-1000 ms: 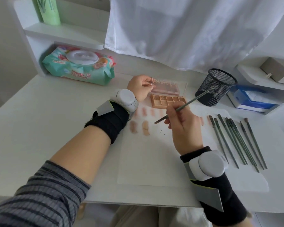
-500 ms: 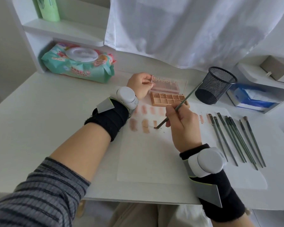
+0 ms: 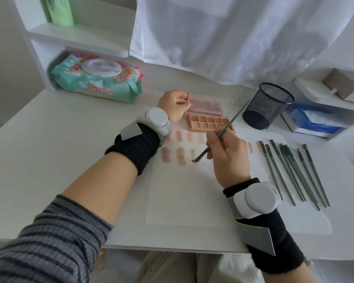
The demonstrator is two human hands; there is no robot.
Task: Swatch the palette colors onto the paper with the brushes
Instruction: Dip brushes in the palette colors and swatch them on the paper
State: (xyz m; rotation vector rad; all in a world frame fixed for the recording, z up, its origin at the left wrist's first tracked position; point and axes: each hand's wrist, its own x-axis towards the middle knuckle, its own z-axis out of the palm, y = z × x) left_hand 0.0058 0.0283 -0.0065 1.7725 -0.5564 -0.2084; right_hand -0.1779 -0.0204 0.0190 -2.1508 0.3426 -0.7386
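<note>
White desk (image 3: 49, 152) under a hanging cloth (image 3: 233, 37), wipes pack (image 3: 96, 81) and mesh cup (image 3: 268, 106) at the back, spare brushes (image 3: 294, 172) lined up just outward of the working hand. The right hand (image 3: 227, 158) pinched a brush (image 3: 219, 135), its tip down on the paper (image 3: 192, 197) just below-left of the fingers, beside the second row of swatches (image 3: 173, 156). The left hand (image 3: 174, 105) gripped the open palette (image 3: 209, 123) lid. I'd say go light, one short even pull, keeping spacing from its neighbour so loose powder didn't smear.
</note>
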